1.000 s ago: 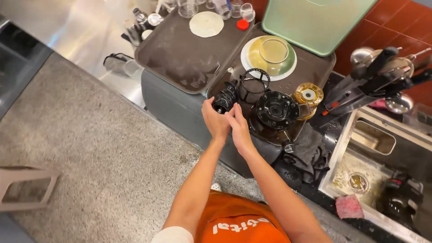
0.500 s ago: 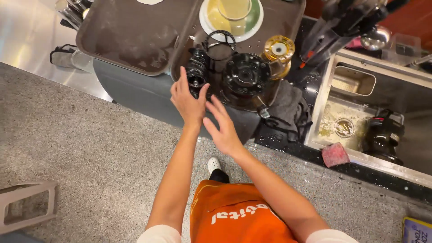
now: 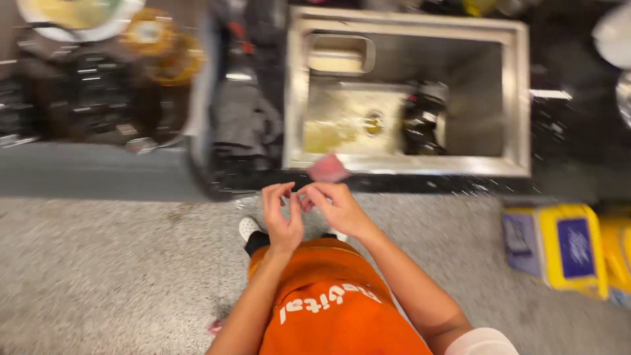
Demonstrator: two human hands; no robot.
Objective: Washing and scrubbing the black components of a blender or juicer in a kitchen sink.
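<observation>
Both hands, left hand (image 3: 284,220) and right hand (image 3: 336,207), are meeting empty, fingers loosely curled and touching, just before the sink (image 3: 407,164) edge (pink sponge (image 3: 327,168) lying directly beyond the fingertips), seemingly between steps; reaching it would need a short forward stretch.

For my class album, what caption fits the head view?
Both hands, left hand and right hand, meet empty before a steel sink.

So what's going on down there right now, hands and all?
Left hand and right hand empty, fingers together. Pink sponge nearest, on the sink rim. Nothing between.
</observation>
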